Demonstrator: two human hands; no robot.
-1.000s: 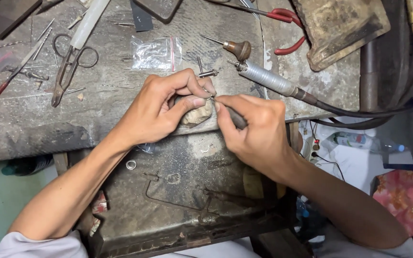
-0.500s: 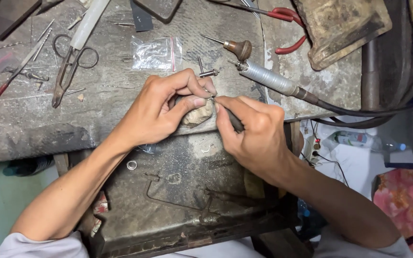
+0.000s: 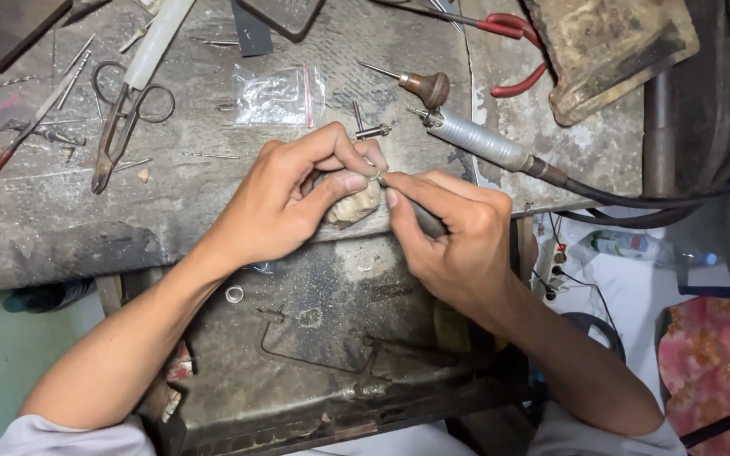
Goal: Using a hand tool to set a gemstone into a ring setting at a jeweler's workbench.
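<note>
Head view | left hand point(image 3: 285, 203) closed — small ring point(image 3: 375, 171) pinched at fingertips, braced on peg point(image 3: 352, 205) at bench point(image 3: 61, 228) edge | right hand point(image 3: 454, 236) closed on dark tool point(image 3: 422, 218), tip at ring | since a second ago almost nothing has shifted — fine work held steady.

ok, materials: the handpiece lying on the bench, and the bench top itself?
Handpiece: looks like bare metal, a ribbed silvery barrel with dull shine, on a dark, probably rubber-sheathed hose. Bench top: likely worn wood, grey, matte and scarred, though grime hides any grain.
</note>
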